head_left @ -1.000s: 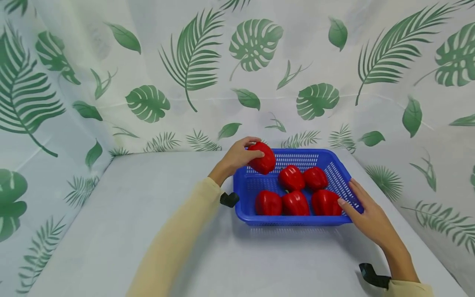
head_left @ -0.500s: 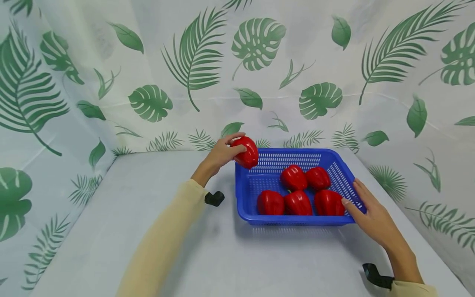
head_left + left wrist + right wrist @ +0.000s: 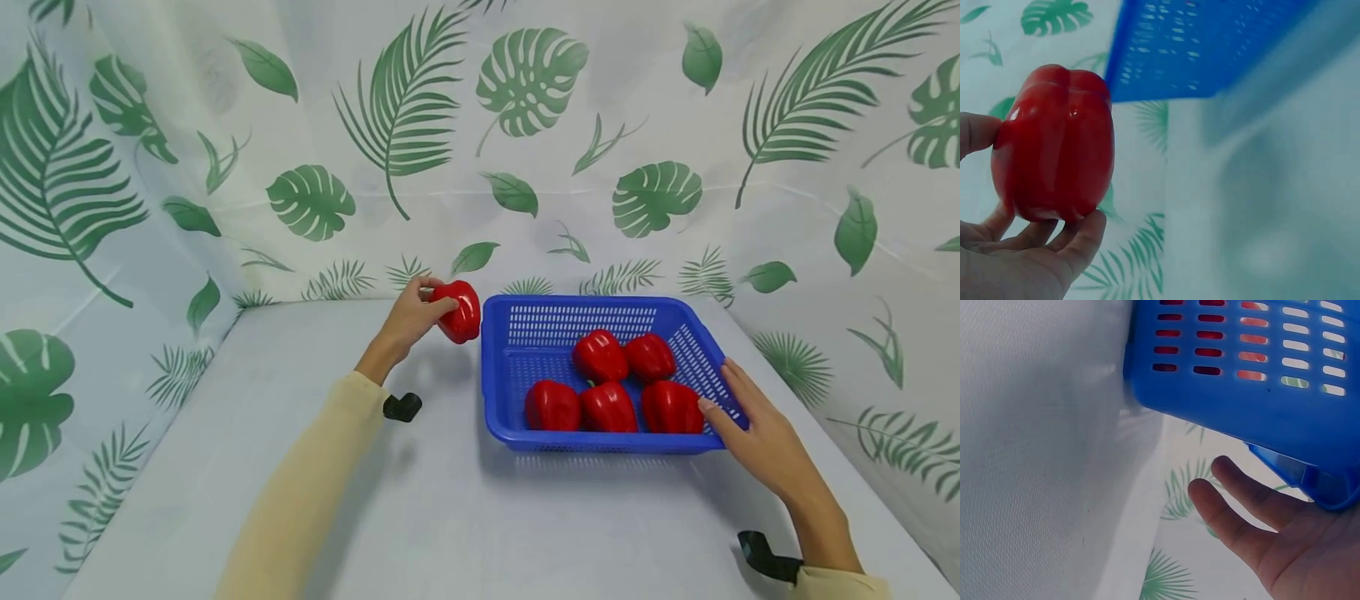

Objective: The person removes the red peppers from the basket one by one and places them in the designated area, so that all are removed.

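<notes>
A glossy red bell pepper (image 3: 458,312) is pinched between the thumb and fingers of my left hand (image 3: 411,315), just outside the left rim of a blue plastic basket (image 3: 495,421). The left wrist view shows the thumb on one side of the bell pepper (image 3: 1054,144) and several fingers beneath it. My right hand (image 3: 765,437) holds the basket's right rim, thumb over the edge. In the right wrist view, two fingers (image 3: 1229,515) stretch out beside the basket wall (image 3: 1229,400). Several more red bell peppers (image 3: 609,408) lie inside the basket, towards its front and right.
The basket stands on a white-covered table (image 3: 450,517), towards the right. A white curtain (image 3: 450,150) with green leaves rises behind the table and along both sides. Dark wrist mounts (image 3: 402,407) stick out from both sleeves.
My left hand has carried the bell pepper leftward, from over the basket's back left corner to outside its rim. The right hand keeps its hold on the basket. The head view has shifted slightly.
</notes>
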Demonstrator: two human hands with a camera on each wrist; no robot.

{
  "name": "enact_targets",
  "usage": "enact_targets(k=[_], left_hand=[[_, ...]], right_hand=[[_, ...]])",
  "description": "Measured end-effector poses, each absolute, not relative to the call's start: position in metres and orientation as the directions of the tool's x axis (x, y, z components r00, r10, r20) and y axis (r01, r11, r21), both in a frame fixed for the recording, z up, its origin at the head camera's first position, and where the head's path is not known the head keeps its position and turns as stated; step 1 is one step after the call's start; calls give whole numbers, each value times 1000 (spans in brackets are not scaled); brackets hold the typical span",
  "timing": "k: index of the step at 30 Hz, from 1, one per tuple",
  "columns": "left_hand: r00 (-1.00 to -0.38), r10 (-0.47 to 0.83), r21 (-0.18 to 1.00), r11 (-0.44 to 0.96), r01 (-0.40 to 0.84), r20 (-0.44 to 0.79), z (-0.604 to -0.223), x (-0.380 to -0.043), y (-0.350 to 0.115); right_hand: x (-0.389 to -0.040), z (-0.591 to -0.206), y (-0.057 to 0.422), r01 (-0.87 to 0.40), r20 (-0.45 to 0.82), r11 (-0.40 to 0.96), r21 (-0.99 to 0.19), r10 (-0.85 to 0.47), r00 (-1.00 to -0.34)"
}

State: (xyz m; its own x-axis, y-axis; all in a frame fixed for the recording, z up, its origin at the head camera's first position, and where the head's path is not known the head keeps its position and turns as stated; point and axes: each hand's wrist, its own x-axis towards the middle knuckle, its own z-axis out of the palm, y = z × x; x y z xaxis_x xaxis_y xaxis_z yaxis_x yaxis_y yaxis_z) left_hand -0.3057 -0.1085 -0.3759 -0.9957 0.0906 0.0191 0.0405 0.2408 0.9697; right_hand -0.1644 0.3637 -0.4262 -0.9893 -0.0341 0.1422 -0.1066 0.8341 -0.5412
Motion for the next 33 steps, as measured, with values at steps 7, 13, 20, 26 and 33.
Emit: enact_targets(k=[7, 13, 20, 26, 33], left_hand=[[-994, 104, 966, 258, -5, -32, -401, -309, -115], [-990, 122, 945, 327, -23, -67, -424, -312, -116], [-983, 147, 933, 356, -49, -107, -443, -315, -117], [-984, 140, 937, 346, -55, -109, -450, -314, -118], [-982, 164, 940, 339, -30, -90, -453, -315, -117]], right_hand=[[-163, -426, 364, -90, 139, 836, -541, -17, -990], [-164, -426, 363, -100, 156, 828, -552, -16, -988], [-163, -427, 362, -107, 168, 826, -554, -15, -986], [-162, -427, 363, -111, 175, 825, -554, -15, -984], [-163, -428, 362, -106, 176, 828, -551, -9, -984]])
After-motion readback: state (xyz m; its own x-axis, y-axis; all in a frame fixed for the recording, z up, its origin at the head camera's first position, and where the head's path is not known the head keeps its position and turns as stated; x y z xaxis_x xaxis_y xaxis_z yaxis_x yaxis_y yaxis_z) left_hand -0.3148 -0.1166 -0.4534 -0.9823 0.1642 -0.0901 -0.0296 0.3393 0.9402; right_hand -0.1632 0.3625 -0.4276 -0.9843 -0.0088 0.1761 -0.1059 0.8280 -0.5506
